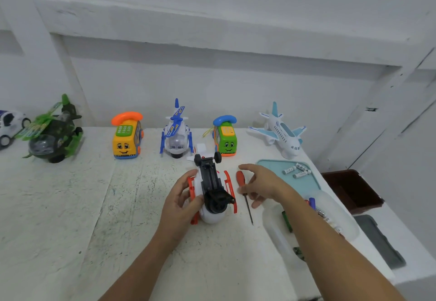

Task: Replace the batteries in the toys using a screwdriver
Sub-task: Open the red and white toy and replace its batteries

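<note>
Head: left hand (181, 198) grips helicopter (210, 179), right hand (262, 182) slack over screwdriver (241, 178); batteries (297, 170) print illegible.

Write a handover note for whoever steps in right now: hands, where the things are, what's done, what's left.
Left hand grips the white-and-red toy helicopter, which lies belly up on the table.
Right hand is open above the red-handled screwdriver, which lies just right of the toy and is not gripped.
Batteries lie on the teal tray, further right.
Done: the toy is belly up and held. I cannot tell whether its battery cover is off.
Left: take the screwdriver, open the compartment, swap the batteries, close it, then do the other toys along the back.
</note>
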